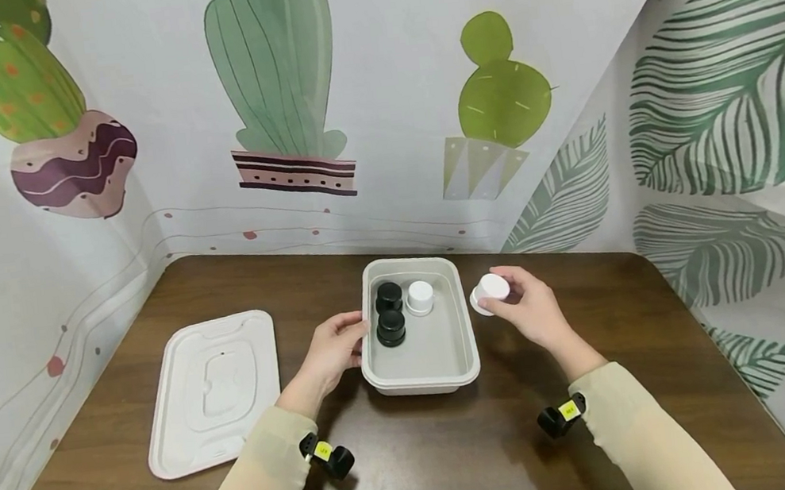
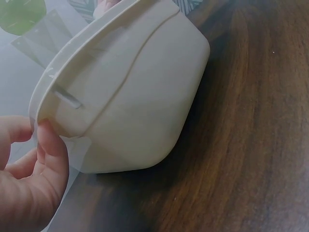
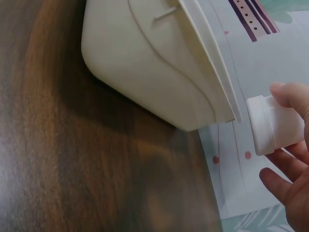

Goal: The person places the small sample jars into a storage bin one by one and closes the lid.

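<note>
In the head view a pale grey plastic bin [image 1: 440, 360] stands on the table between my hands. My left hand [image 1: 331, 347] pinches its left rim; in the left wrist view the thumb and fingertips meet at that rim. My right hand [image 1: 531, 306] grips a small white plastic jar [image 1: 493, 287] just outside the right rim. The right wrist view shows the jar's ribbed lid [image 3: 260, 126] facing the bin, apart from it. Inside the bin are two black jars [image 1: 391, 328] in a column along the left side and a white jar [image 1: 420, 296] beside them.
A white bin lid [image 1: 249, 380] lies flat on the brown wooden table [image 1: 416, 466] at the left. Behind the table hangs a cloth [image 1: 392, 101] printed with cacti and leaves. Both forearms reach in from the front, each with a black wrist camera [image 1: 561, 416].
</note>
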Demonstrator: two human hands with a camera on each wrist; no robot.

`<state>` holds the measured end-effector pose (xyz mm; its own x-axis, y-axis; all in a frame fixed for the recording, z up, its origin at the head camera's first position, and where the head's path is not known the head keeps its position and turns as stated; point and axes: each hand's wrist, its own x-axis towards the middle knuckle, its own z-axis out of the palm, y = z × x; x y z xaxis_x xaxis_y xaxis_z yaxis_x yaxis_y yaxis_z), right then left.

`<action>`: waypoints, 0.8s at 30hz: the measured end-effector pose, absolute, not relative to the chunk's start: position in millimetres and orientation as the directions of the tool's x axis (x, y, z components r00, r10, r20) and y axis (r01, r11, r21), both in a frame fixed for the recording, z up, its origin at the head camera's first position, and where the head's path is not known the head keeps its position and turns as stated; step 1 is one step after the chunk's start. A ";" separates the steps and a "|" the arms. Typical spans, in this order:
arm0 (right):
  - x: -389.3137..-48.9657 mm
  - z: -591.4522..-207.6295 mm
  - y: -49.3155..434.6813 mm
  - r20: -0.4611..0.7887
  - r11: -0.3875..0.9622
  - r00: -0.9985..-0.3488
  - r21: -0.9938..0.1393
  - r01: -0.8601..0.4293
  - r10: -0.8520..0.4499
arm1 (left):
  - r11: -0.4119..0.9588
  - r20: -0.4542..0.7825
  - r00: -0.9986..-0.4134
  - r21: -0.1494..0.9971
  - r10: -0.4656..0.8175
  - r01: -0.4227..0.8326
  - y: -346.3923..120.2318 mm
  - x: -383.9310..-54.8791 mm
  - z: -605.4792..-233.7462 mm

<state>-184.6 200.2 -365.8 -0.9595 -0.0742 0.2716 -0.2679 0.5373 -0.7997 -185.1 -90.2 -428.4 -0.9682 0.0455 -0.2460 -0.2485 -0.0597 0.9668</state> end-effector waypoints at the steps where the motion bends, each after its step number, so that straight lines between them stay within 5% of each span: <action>1: -184.5 -365.7 199.4 0.274 0.534 -0.959 -0.800 -0.273 -0.079 | -0.060 -0.246 -0.968 0.967 0.046 -0.248 -90.0 -184.8 -428.5; 24: -184.0 -360.9 181.2 0.282 0.502 -0.947 -0.803 -0.320 -0.152 | -0.070 -0.232 -0.971 0.969 0.048 -0.235 -90.2 -185.0 -429.4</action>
<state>-184.0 181.2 -360.9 -0.9472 -0.1521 0.2822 -0.3200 0.5024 -0.8032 -185.0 -90.2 -429.4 -0.9715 0.0481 -0.2322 -0.2352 -0.0697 0.9694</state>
